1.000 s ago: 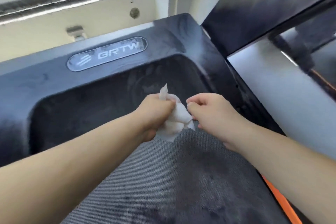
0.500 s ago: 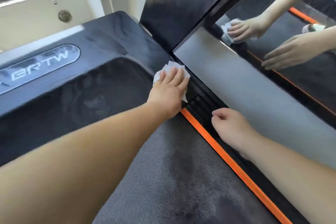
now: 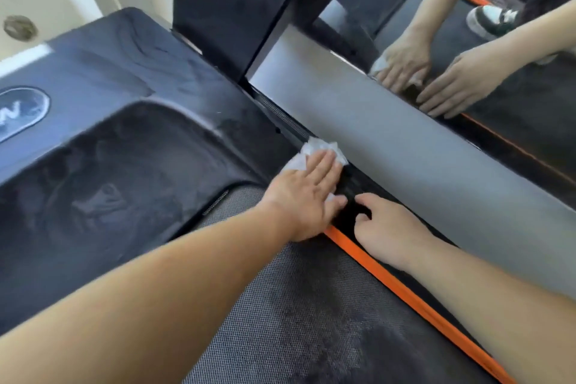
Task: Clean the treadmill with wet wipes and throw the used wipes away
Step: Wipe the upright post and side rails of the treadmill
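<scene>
On black side rail (image 3: 349, 181): crumpled white wipe (image 3: 314, 151) under flat left hand (image 3: 304, 196)

Left hand (image 3: 307, 196) flat, pressing white wipe (image 3: 314, 153) on black treadmill side rail (image 3: 280, 112); right hand (image 3: 386, 227) resting beside orange stripe (image 3: 405, 293), fingers loosely curled

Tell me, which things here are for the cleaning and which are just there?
For the job: wet wipe, left hand pressing it, right hand resting nearby, treadmill.
Just there: mirror, shoe reflected in it, round disc at top left.
</scene>
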The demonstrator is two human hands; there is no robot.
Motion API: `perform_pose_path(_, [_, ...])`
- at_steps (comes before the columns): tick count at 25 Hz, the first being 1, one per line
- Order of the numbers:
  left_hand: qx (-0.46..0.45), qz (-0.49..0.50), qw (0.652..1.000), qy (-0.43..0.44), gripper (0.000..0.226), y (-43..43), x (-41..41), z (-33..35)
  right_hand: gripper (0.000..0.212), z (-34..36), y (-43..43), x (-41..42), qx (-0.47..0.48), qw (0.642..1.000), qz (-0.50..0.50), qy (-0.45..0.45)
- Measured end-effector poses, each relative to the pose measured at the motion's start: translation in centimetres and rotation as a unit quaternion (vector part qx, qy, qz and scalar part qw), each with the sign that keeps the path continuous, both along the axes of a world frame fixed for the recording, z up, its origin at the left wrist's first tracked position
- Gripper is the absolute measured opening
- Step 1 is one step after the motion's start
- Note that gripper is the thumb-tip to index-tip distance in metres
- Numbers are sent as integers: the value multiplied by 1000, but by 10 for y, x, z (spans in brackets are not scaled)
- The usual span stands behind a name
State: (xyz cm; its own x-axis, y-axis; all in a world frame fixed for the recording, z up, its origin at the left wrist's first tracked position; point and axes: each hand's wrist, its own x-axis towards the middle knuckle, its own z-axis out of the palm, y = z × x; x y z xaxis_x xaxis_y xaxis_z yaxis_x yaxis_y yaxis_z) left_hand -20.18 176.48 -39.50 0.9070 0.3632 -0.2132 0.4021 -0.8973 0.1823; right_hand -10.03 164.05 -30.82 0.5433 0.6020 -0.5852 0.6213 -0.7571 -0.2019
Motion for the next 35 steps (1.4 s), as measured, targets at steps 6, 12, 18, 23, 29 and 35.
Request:
perform_pose_path(6, [41,50,998,15,76,5,9,-2,79,0,-23,15,29,977,-64,203])
perform_pose_path(12, [-33,-31,999,-24,80,-63,13,-5,56,3,-33,24,130,978,-94,135])
perform_pose_path(18, [-187,-49,972,-132,52,-28,18,10,47,-6,-57,52,2,999,15,-52])
perform_pose_path(23, [55,24,995,-77,60,-8,17,-19,82,-19,-80,57,-33,993,116,10])
perform_pose_path(29, [64,5,997,-48,67,-98,41,-10,88,-14,-79,70,-23,991,88,95])
perform_pose_path(35, [84,66,994,1,69,-13,26,-6,86,-8,-79,78,-29,988,89,119])
